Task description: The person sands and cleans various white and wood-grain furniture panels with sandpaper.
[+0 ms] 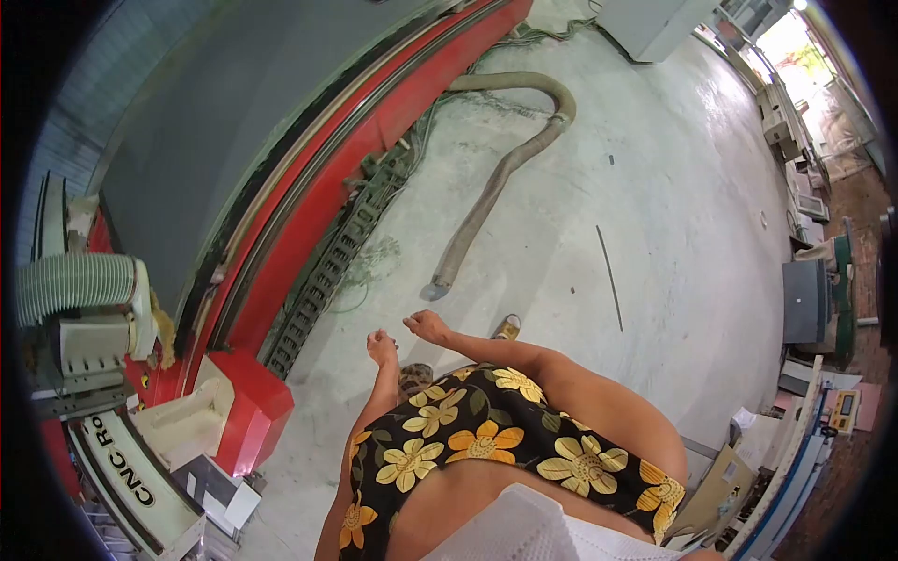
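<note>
1. A person in a flowered shirt [486,439] stands on a pale concrete floor [673,187] beside a long red-framed machine [309,234], both arms raised in front of the body.
2. The left hand [382,348] is held at chest height with its fingers curled loosely inward. It is too small in the head view to tell whether anything is pinched between them.
3. The right hand [428,325] hangs just beside it, apart from it, knuckles up and fingers bent. Nothing shows in its grip, though the palm is hidden.
4. The nearest thing to both hands is a dusty hose [496,182], which lies on the floor and curves away towards the far end of the machine. Its open end [435,290] rests on the floor just past the right hand in the view, well below both hands.
5. A sandalled foot [508,327] is planted near that open end. A black cable chain [327,271] runs along the foot of the red frame.
6. As a judgement, neither hand is engaged with anything and this looks like a moment between grips. Taking hold of the hose would call for bending down to the floor and opening the fingers around its end.
</note>
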{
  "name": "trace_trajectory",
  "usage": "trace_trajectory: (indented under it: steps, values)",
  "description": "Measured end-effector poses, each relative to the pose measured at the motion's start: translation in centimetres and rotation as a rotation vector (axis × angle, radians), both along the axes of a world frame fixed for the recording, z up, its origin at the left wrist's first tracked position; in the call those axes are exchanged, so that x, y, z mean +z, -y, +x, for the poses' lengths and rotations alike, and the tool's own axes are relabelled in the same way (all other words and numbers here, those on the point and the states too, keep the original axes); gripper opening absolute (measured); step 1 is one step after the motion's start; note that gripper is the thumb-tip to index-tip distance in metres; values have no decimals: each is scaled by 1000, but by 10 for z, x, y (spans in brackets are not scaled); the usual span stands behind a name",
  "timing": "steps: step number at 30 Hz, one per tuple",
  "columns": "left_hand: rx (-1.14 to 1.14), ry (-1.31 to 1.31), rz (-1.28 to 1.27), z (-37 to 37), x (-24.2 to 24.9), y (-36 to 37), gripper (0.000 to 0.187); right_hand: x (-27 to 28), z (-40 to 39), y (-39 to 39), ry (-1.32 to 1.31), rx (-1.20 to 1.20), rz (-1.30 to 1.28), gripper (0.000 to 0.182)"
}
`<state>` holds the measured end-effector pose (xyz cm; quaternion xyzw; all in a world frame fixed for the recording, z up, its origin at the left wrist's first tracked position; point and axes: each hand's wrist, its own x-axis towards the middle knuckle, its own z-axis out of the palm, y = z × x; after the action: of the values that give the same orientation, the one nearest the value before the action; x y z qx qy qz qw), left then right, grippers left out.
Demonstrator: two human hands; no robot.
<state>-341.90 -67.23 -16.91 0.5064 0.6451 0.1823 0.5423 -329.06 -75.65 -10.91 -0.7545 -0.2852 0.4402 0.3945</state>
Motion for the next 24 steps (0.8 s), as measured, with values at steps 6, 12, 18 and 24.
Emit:
trace_trajectory:
  steps: [6,12,18,24]
  values:
    - [-87,-22,-7,108,10,85,22,-3,98,86,0,-100,33,50]
    - [-235,-14,8,227,23,130,22,13,207,151,59,-203,69,52]
    - [-327,108,26,329,37,164,22,20,274,217,12,-446,86,50]
    - [-518,93,55,406,28,194,18,13,319,261,-3,-607,96,51]
